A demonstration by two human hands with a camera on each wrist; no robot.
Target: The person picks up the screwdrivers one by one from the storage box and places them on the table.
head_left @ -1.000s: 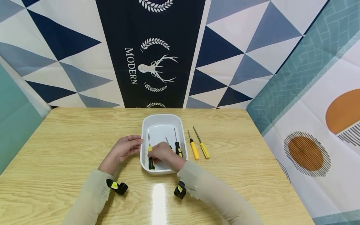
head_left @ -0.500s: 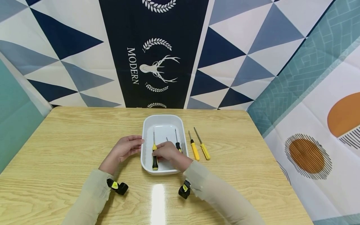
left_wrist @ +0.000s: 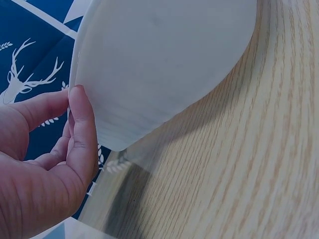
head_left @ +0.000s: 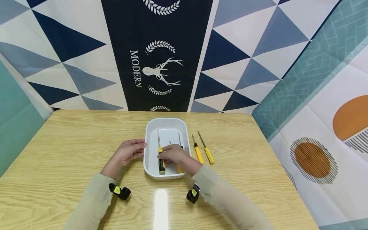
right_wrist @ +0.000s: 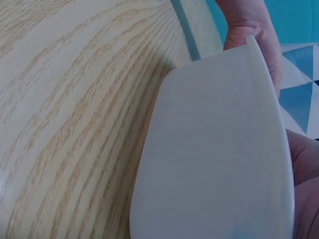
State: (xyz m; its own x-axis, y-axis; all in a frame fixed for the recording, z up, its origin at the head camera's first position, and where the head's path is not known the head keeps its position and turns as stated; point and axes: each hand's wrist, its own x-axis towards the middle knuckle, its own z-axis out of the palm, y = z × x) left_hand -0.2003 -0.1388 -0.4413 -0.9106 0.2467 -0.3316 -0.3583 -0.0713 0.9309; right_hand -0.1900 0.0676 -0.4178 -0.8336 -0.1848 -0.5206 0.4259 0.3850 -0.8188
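The white tray (head_left: pixel 150 140) stands on the table. My left hand (head_left: pixel 129 152) pinches its left rim; in the left wrist view, the fingers of that hand (left_wrist: pixel 55 159) lie at the edge of the tray (left_wrist: pixel 164 59). Inside the tray, my right hand (head_left: pixel 174 154) grips a black and yellow screwdriver (head_left: pixel 162 165), shaft pointing to the far side. Partly hidden by the right hand are a yellow-handled screwdriver (head_left: pixel 180 169) and a dark-handled one (head_left: pixel 179 138). The tray wall (right_wrist: pixel 214 149) hides most of the right hand (right_wrist: pixel 305 184) in the right wrist view.
Right of the tray, two screwdrivers lie on the wooden table (head_left: pixel 244 179): one with an orange-yellow handle (head_left: pixel 198 154), one with a yellow handle (head_left: pixel 209 155). A patterned cloth (head_left: pixel 227 64) hangs behind the table.
The right hand has moved to the right inside the tray, and the black and yellow screwdriver has shifted right with it. The left hand has stayed at the rim.
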